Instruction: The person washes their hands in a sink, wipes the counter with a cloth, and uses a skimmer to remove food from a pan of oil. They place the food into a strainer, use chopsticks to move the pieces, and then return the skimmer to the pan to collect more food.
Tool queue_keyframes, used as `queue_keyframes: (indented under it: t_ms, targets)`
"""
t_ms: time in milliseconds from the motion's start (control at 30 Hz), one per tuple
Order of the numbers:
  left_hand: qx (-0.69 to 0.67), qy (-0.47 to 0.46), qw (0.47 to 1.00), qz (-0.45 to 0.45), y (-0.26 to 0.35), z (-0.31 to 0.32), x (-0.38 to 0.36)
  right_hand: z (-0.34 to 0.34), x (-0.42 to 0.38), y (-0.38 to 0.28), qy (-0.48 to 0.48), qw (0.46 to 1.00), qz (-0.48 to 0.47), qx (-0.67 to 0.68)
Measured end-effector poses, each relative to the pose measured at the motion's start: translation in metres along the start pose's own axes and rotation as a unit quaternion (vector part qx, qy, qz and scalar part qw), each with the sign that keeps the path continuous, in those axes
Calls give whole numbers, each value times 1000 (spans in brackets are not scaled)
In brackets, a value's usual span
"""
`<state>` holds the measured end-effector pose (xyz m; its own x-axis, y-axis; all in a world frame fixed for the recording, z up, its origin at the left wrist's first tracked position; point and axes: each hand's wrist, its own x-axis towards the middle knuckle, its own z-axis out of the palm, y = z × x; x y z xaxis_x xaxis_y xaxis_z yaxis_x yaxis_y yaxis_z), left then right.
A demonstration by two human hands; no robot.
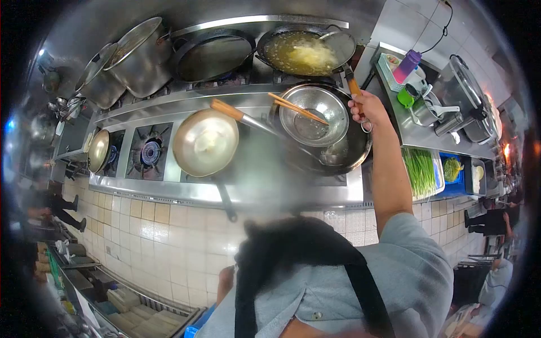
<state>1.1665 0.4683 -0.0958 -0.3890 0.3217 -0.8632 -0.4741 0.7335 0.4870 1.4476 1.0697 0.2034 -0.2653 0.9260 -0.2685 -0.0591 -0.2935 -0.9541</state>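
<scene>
commercial kitchen, going by fittings. long steel range [327, 194], bare gas burner [150, 152] set in its top. small pan [99, 151] on range's left end. along range's back: big steel pots [141, 67], wide dark pan [215, 59], wok [264, 59] of bubbling yellow liquid. right of range: steel counter [414, 133], long green stalks [420, 172]. in front of range: tiled floor [169, 231]. beyond range's ends: other people [490, 218].

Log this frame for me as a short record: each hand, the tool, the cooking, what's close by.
Right hand: closed around the wooden handle of a skimmer
Left hand: not clearly visible
Tool position: mesh head at the right side of the back wok
Cooking: pale food in bubbling yellowish liquid
Close by: metal bowl with chopsticks across it
Right side: long green stalks
</scene>
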Motion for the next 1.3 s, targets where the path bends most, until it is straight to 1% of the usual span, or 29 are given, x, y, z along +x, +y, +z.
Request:
queue_keyframes:
  t_ms: [67, 100, 167, 200, 233, 267, 333, 367, 433, 533, 567, 633, 667, 700, 733, 767, 800, 867, 900, 967, 1033, 1067, 1133, 1167, 1233, 1300]
  targets:
    - [1, 11, 1000, -1, 8, -3, 7, 4, -2, -1, -11, 999, 24, 44]
    - [2, 11, 1000, 0, 0, -11, 23, 9, -6, -2, -10, 999, 23, 45]
    - [120, 5, 989, 89, -8, -24, 57, 19, -15, -2, -7, 989, 49, 138]
    - [156, 22, 986, 61, -6, -29, 68, 19, -15, 0, -6, 989, 48, 138]
    - [156, 20, 986, 62, 1, -30, 72, 18, -14, 4, -35, 983, 58, 170]
    - [124, 34, 990, 58, 6, -31, 75, 18, -14, 6, -63, 975, 67, 201]
    - [75, 43, 995, 58, 13, -33, 82, 22, -21, 9, -68, 970, 62, 224]
    - [75, 42, 995, 58, 12, -35, 88, 25, -25, 10, -74, 964, 58, 248]
    - [94, 19, 990, 100, 9, -39, 99, 29, -33, 12, -81, 962, 49, 255]
    - [128, 17, 989, 71, 8, -40, 108, 30, -40, 16, -94, 959, 37, 266]
    - [128, 17, 989, 71, 18, -37, 99, 31, -42, 17, -102, 957, 30, 269]
    - [132, 6, 991, 24, 34, -30, 81, 34, -47, 15, -98, 963, 25, 251]
    - [133, 5, 991, 23, 27, -34, 88, 34, -50, 13, -93, 967, 20, 235]
    - [150, -2, 988, 45, 14, -40, 101, 36, -55, 11, -92, 968, 20, 234]
    - [167, -8, 984, 66, 14, -40, 100, 39, -59, 9, -79, 978, 7, 195]
    - [167, -9, 984, 65, 13, -40, 99, 41, -61, 8, -66, 986, -6, 155]
    - [179, -2, 982, 61, 13, -40, 98, 40, -60, 9, -66, 986, -5, 155]
    - [191, 5, 980, 57, 18, -38, 93, 39, -56, 11, -46, 997, -21, 49]
    - [172, 5, 983, 59, 18, -37, 92, 40, -53, 12, -47, 998, -20, 49]
    - [152, 7, 986, 61, 26, -33, 83, 42, -48, 14, -31, 999, -20, -23]
    - [111, 30, 993, 17, 40, -26, 69, 45, -42, 18, -32, 998, -26, -41]
    - [109, 31, 993, 17, 32, -29, 79, 48, -40, 18, -32, 997, -32, -59]
    - [133, 2, 988, 75, 18, -34, 92, 59, -40, 17, -25, 998, -29, -49]
    - [133, 2, 988, 74, 17, -34, 92, 63, -39, 16, -17, 999, -27, -38]
    - [97, 13, 995, 15, 24, -30, 86, 65, -31, 17, -25, 999, -19, -19]
    - [111, 20, 994, 4, 28, -25, 76, 67, -27, 15, -31, 999, -10, 0]
